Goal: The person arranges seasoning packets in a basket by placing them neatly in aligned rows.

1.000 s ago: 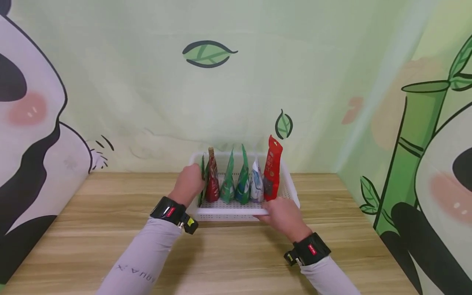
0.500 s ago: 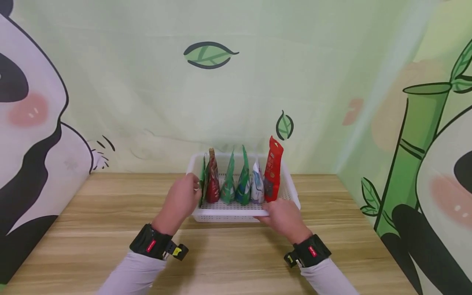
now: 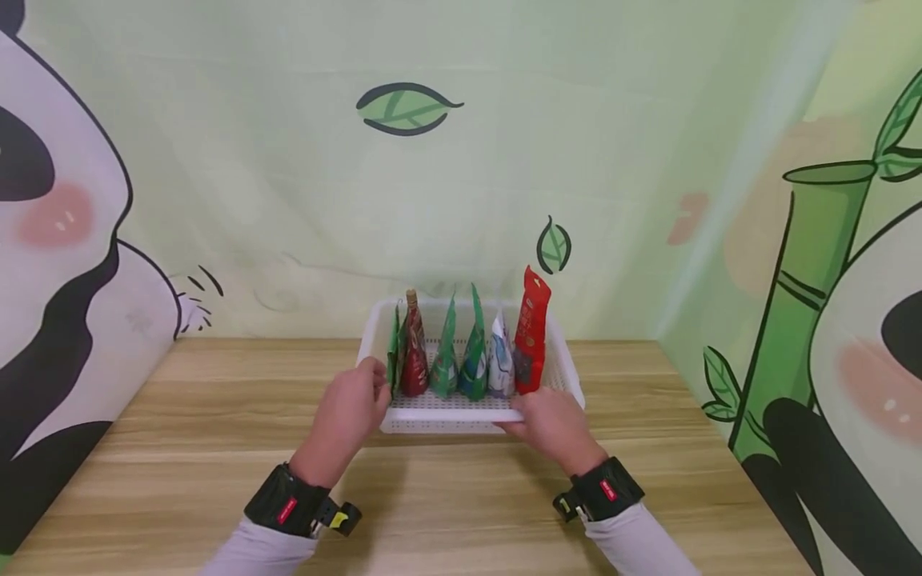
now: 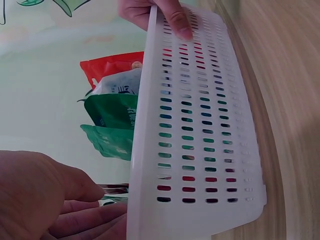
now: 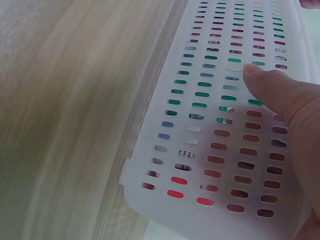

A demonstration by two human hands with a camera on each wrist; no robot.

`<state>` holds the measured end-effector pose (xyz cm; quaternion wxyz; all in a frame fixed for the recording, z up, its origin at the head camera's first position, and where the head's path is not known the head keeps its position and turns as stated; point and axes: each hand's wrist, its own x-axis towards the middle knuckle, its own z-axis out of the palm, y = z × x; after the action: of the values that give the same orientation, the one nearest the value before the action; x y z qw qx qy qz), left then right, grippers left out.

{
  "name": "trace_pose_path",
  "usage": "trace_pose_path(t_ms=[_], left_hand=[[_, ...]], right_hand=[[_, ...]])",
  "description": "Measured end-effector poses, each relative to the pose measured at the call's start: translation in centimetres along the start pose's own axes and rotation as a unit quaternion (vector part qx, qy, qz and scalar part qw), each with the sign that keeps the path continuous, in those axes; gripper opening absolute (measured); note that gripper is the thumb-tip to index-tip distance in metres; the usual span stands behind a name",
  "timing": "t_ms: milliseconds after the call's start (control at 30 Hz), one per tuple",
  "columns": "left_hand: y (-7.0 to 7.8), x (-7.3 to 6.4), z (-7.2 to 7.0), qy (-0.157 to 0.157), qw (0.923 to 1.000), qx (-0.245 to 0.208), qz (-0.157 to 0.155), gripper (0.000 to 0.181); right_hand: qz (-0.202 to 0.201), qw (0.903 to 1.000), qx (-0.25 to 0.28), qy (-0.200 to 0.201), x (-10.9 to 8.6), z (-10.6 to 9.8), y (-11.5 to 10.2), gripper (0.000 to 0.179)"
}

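A white perforated plastic basket (image 3: 446,415) stands on the table with several bags upright in a row. From the left come a thin green packet (image 3: 393,352), a dark red pouch (image 3: 414,364), two green pouches, a white-and-blue pouch (image 3: 501,360) and a tall red bag (image 3: 532,328). My right hand (image 3: 555,426) grips the front wall near its right corner, thumb outside and fingers over the rim. At the left front corner is my left hand (image 3: 350,408), fingertips right at the rim beside the thin green packet. Its fingers look fairly straight in the left wrist view, with nothing pinched.
The wood-grain table (image 3: 461,504) runs back to a pale green fabric backdrop (image 3: 461,200) printed with leaves, bamboo and pandas. The basket's far side is close to the backdrop. Bare tabletop shows in front of it.
My left hand has let go of the thin green packet and drawn back, down and left to the basket's left front corner. The right hand keeps its grip on the basket's front wall.
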<state>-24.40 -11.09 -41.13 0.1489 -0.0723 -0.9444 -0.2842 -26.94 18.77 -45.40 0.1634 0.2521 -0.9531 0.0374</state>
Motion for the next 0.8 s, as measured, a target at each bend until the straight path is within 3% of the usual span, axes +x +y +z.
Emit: trace_pose_path(t_ms=[267, 400, 500, 600, 700, 800], left_hand=[[-0.2, -0.2, 0.4, 0.005, 0.9999, 0.008, 0.005, 0.016], [-0.4, 0.0, 0.5, 0.01, 0.9998, 0.0, 0.014, 0.015], [-0.6, 0.2, 0.5, 0.023, 0.9993, -0.004, 0.028, 0.015], [-1.1, 0.6, 0.2, 0.047, 0.9978, 0.002, 0.048, 0.016], [-1.7, 1.2, -0.2, 0.07, 0.9952, 0.017, 0.067, 0.017], [-2.4, 2.1, -0.5, 0.076, 0.993, 0.037, 0.082, 0.018]], right_hand=[[-0.01, 0.9997, -0.015, 0.015, 0.0, -0.2, 0.2, 0.03], [0.004, 0.9999, 0.005, 0.009, 0.0, -0.2, 0.3, 0.029], [0.024, 0.9982, 0.054, -0.013, 0.2, -0.4, 0.4, 0.028], [0.055, 0.9875, 0.139, -0.048, 0.2, -1.0, 0.6, 0.027], [0.078, 0.967, 0.23, -0.078, 0.2, -1.7, 1.1, 0.03], [0.078, 0.9552, 0.271, -0.09, 0.2, -2.3, 1.6, 0.03]])
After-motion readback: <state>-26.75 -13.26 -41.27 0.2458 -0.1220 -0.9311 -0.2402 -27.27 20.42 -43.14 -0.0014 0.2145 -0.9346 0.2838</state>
